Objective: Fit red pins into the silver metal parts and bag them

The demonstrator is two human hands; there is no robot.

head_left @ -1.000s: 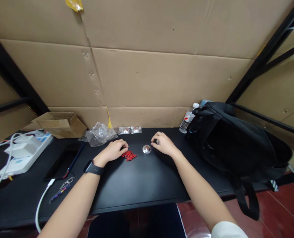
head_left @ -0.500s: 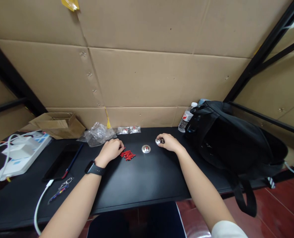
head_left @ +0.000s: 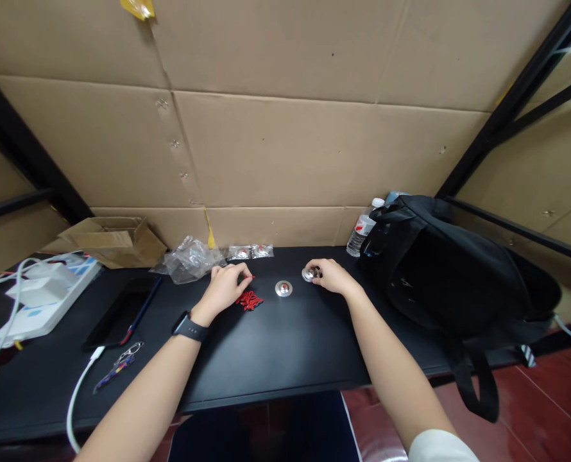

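Note:
My left hand is in a pinch just above and left of a small pile of red pieces; a tiny red piece shows at its fingertips. To the right of the pile a round silver metal disc with a red spot at its centre lies flat on the black table. My right hand has its fingers curled round a second silver disc, partly hidden by them. A dark watch is on my left wrist.
Behind the hands lie crumpled clear plastic and small clear packets. A black backpack and water bottle stand at right. At left are a paper bag, a phone, a keychain and a power strip.
My left hand has moved right and lifted off the pile's edge with a tiny red piece at its fingertips. In my right hand the disc now shows more of its top.

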